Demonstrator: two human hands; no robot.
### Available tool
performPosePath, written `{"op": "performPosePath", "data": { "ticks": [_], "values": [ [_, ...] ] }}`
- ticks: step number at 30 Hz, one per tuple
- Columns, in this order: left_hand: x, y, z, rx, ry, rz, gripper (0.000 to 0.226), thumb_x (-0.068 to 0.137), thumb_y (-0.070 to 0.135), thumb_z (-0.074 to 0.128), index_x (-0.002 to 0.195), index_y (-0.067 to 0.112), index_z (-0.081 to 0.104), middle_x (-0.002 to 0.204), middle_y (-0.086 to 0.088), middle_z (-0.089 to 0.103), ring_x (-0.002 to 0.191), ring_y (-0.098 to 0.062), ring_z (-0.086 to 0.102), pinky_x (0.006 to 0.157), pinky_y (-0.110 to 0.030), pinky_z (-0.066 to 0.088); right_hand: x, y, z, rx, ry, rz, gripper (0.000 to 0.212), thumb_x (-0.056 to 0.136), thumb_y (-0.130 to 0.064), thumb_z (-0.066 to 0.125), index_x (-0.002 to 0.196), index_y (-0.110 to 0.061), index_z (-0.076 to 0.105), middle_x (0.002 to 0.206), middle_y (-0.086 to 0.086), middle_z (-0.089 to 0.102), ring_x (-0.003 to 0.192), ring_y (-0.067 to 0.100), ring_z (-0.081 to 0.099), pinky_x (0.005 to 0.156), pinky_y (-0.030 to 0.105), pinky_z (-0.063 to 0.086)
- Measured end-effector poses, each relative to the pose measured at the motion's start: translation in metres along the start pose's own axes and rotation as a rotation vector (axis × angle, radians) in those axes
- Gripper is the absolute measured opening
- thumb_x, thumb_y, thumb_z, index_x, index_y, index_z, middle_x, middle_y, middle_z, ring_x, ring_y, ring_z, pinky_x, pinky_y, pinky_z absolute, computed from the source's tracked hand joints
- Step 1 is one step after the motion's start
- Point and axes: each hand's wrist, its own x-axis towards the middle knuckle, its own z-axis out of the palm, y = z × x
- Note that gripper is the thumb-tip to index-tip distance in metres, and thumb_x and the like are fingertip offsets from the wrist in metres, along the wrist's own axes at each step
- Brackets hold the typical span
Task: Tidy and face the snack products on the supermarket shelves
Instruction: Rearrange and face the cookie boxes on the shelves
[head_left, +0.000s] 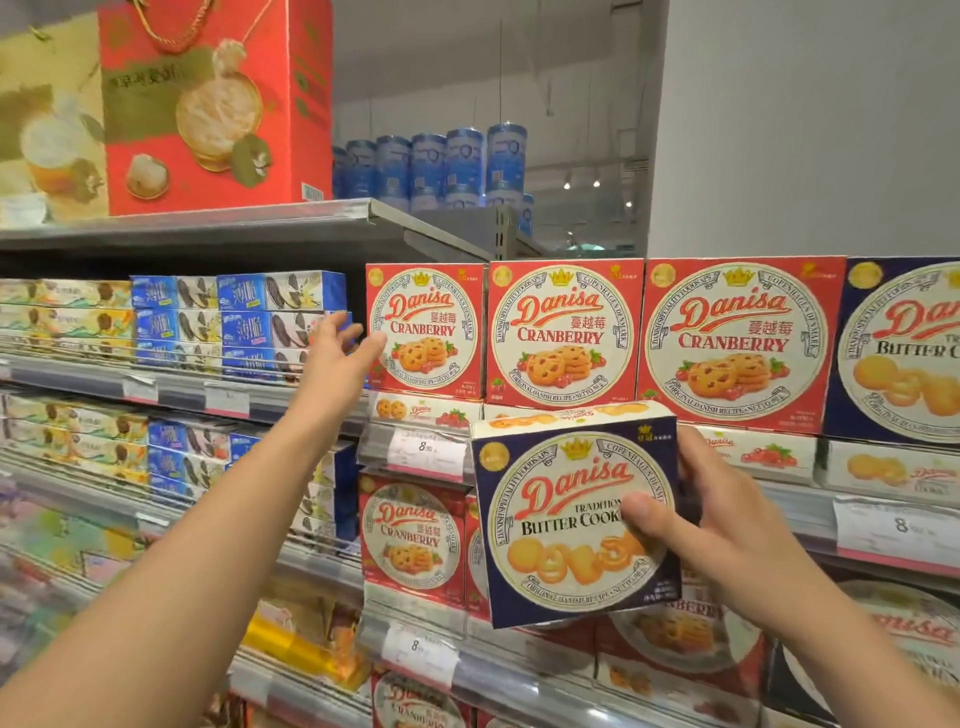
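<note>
My right hand (722, 525) grips a navy Danisa butter cookie box (566, 525) by its right edge, thumb on the front, held upright in front of the shelves. My left hand (340, 353) reaches up with fingers apart, its thumb touching the left edge of the leftmost red Danisa cranberry box (423, 327). Two more red cranberry boxes (563, 332) stand to its right in a row, followed by a navy butter cookie box on the shelf (904, 348). Flat-lying boxes (753, 449) support that row.
Blue sandwich-biscuit boxes (280, 312) are stacked left of the cranberry row. A large red gift box (213, 104) stands on the top shelf. More red cranberry boxes (410, 535) fill the lower shelf. Price tags (896, 527) line the shelf edges.
</note>
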Motion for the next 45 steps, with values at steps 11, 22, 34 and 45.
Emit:
{"op": "performPosePath", "data": {
  "ticks": [11, 22, 34, 45],
  "values": [
    [0.002, -0.003, 0.007, -0.019, -0.046, -0.013, 0.059, 0.096, 0.034, 0.068, 0.148, 0.025, 0.040, 0.135, 0.003, 0.061, 0.110, -0.011, 0.066, 0.086, -0.041, 0.062, 0.000, -0.004, -0.001, 0.075, -0.006, 0.076, 0.042, 0.083, -0.041, 0.067, 0.123, -0.035, 0.055, 0.112, -0.021, 0.074, 0.099, 0.003, 0.072, 0.077, 0.031, 0.058],
    [0.011, -0.016, 0.006, 0.022, 0.017, 0.040, 0.049, 0.093, 0.040, 0.070, 0.137, 0.025, 0.056, 0.121, 0.009, 0.069, 0.102, -0.011, 0.071, 0.078, -0.037, 0.063, 0.002, -0.003, -0.001, 0.057, 0.004, 0.085, 0.043, 0.083, -0.043, 0.065, 0.123, -0.035, 0.054, 0.112, -0.023, 0.073, 0.101, 0.000, 0.070, 0.077, 0.027, 0.055],
    [0.009, -0.009, 0.010, -0.144, -0.077, -0.055, 0.037, 0.097, 0.044, 0.064, 0.126, 0.021, 0.065, 0.105, 0.005, 0.078, 0.091, -0.011, 0.077, 0.078, -0.039, 0.064, 0.002, 0.000, -0.002, 0.070, 0.005, 0.070, 0.041, 0.084, -0.038, 0.067, 0.123, -0.034, 0.055, 0.110, -0.021, 0.074, 0.098, 0.000, 0.071, 0.076, 0.017, 0.056],
    [-0.004, -0.011, 0.005, -0.019, 0.030, 0.082, 0.034, 0.098, 0.043, 0.062, 0.127, 0.026, 0.065, 0.106, 0.011, 0.074, 0.088, 0.001, 0.073, 0.071, -0.030, 0.063, 0.002, 0.001, -0.002, 0.072, 0.013, 0.049, 0.039, 0.083, -0.038, 0.067, 0.120, -0.037, 0.055, 0.110, -0.023, 0.074, 0.098, -0.001, 0.071, 0.076, 0.015, 0.055]
  ]
}}
